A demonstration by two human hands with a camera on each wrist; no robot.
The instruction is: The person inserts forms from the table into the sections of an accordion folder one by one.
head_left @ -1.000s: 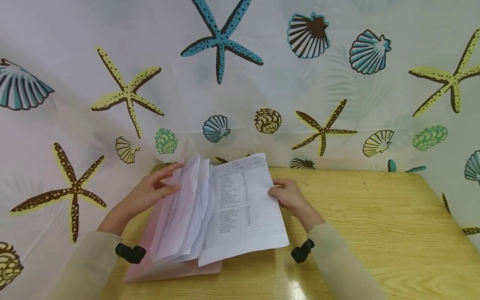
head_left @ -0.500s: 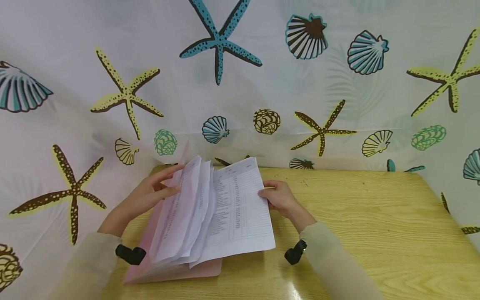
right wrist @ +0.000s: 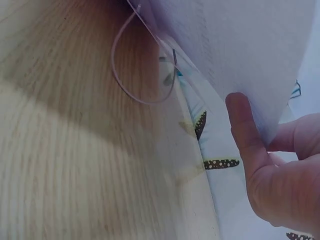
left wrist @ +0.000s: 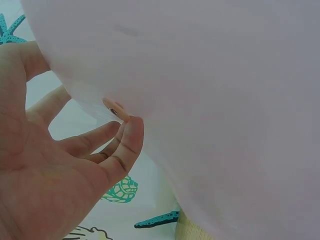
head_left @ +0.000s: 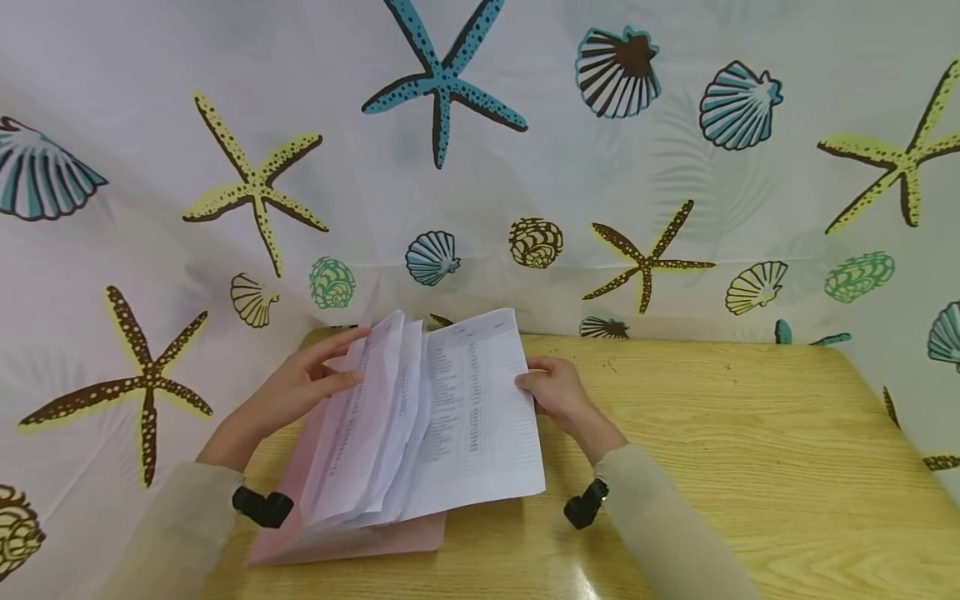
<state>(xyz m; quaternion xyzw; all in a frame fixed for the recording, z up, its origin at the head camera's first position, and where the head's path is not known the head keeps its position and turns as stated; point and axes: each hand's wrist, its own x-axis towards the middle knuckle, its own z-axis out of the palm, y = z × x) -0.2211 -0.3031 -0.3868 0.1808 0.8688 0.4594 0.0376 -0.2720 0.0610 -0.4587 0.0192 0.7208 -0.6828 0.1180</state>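
A pale pink translucent document folder (head_left: 405,537) stands partly opened on the wooden table, with several white sheets fanned inside it. My left hand (head_left: 303,392) holds the folder's raised cover at its left edge. In the left wrist view, a small round button (left wrist: 116,109) on that cover sits by the fingertips of the left hand (left wrist: 65,150). Printed sheets with a table of text (head_left: 480,417) spread to the right, their right edge pinched between thumb and fingers of my right hand (head_left: 558,392). The right wrist view shows the right hand (right wrist: 275,170) gripping the paper edge from behind.
A thin loop of string (right wrist: 116,65) hangs from the folder over the table. The light wood table (head_left: 720,467) extends to the right. Behind it hangs a white curtain (head_left: 525,167) printed with shells and starfish. Both wrists carry small black cameras (head_left: 262,506).
The right hand has shifted left with the printed sheets, bringing their edge closer to the other pages. My left hand and the folder have stayed almost still.
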